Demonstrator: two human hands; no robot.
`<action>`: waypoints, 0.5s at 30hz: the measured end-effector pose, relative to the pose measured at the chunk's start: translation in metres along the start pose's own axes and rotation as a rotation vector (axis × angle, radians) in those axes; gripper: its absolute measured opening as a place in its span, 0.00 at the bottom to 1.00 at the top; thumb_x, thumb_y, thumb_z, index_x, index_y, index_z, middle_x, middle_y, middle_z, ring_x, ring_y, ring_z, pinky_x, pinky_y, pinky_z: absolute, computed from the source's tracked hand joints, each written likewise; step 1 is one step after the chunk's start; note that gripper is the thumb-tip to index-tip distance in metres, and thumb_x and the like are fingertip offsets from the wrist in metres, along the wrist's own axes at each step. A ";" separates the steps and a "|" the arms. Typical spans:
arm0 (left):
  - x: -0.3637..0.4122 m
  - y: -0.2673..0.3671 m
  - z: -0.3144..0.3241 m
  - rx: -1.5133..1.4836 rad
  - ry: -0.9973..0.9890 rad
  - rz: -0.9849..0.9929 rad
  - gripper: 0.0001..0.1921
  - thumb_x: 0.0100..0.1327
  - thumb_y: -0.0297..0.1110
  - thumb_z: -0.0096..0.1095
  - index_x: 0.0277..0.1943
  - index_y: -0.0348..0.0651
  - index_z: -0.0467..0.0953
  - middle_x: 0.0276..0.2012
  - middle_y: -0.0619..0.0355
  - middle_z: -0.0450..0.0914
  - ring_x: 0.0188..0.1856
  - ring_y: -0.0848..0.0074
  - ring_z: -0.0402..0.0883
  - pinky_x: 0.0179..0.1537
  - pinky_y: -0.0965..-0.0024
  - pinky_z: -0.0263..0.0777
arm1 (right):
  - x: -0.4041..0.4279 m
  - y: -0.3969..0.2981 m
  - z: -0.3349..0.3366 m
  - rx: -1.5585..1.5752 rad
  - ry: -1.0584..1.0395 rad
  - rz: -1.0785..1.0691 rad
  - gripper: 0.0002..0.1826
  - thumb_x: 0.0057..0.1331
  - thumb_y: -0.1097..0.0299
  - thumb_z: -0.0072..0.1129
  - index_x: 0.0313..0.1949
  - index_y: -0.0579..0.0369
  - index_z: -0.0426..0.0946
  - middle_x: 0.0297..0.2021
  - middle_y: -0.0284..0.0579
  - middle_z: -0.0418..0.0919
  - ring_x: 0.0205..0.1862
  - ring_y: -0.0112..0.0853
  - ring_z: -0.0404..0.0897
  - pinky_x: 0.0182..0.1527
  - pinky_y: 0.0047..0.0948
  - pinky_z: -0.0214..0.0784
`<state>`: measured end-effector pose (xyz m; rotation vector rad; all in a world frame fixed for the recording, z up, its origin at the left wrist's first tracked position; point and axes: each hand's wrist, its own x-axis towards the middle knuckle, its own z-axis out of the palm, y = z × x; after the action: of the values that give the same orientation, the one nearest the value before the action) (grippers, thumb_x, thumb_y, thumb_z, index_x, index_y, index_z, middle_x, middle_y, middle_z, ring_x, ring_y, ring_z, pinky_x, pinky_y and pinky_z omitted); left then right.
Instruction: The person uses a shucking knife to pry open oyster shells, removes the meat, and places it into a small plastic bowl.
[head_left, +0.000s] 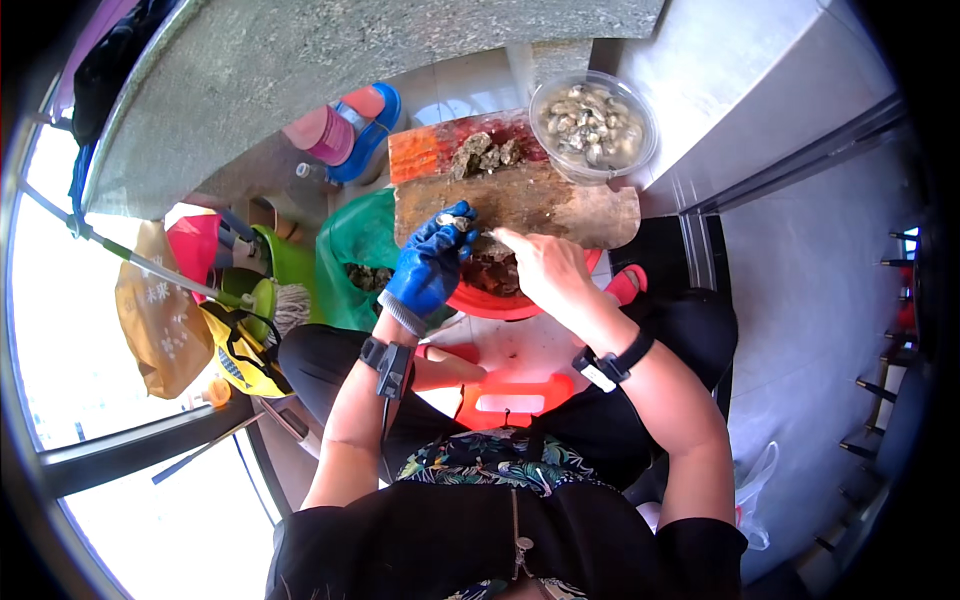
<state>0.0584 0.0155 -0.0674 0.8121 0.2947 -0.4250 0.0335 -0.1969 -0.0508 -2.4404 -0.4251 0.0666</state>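
Observation:
My left hand (431, 262), in a blue rubber-coated glove, holds an oyster (454, 221) with a pale, glistening face up, over the near edge of a worn wooden board (517, 199). Just right of it is my bare right hand (544, 262), its index finger pointing left toward the oyster, not touching it; whether it holds a small tool is too unclear to tell. Rough oysters or shells (480, 154) lie on the board's far part. A clear round tub (592, 127) of shucked oysters in liquid stands at the board's far right corner. Below the board, a red basin (495, 306) holds dark shells.
A green plastic bag (341, 232) with shells lies left of the board. Beyond it are a pink container (326, 135) and a blue slipper-shaped item (379, 124). A mop (289, 307) and bags stand at the left, a stone counter (300, 67) above, a white wall at the right.

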 end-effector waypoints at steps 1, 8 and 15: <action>0.000 -0.002 0.001 -0.006 0.004 0.004 0.18 0.70 0.24 0.61 0.62 0.37 0.76 0.52 0.55 0.84 0.49 0.74 0.81 0.48 0.75 0.73 | 0.000 -0.003 -0.004 -0.002 -0.006 -0.005 0.21 0.64 0.77 0.52 0.55 0.51 0.82 0.35 0.51 0.85 0.36 0.49 0.85 0.38 0.45 0.78; 0.009 -0.016 -0.009 0.122 -0.009 0.126 0.19 0.70 0.22 0.58 0.63 0.35 0.75 0.57 0.54 0.82 0.55 0.73 0.81 0.58 0.71 0.73 | 0.004 -0.010 0.009 0.245 0.141 0.003 0.18 0.65 0.76 0.58 0.54 0.52 0.82 0.43 0.53 0.85 0.41 0.50 0.85 0.43 0.43 0.80; 0.014 -0.035 -0.011 0.407 0.196 0.259 0.15 0.64 0.19 0.64 0.53 0.35 0.83 0.47 0.56 0.86 0.48 0.74 0.83 0.53 0.72 0.76 | 0.004 -0.008 0.015 0.136 0.036 0.085 0.18 0.66 0.76 0.55 0.55 0.52 0.81 0.40 0.57 0.84 0.38 0.54 0.84 0.41 0.48 0.79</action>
<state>0.0531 -0.0014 -0.1030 1.2779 0.2834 -0.1613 0.0333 -0.1808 -0.0577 -2.3215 -0.2907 0.0845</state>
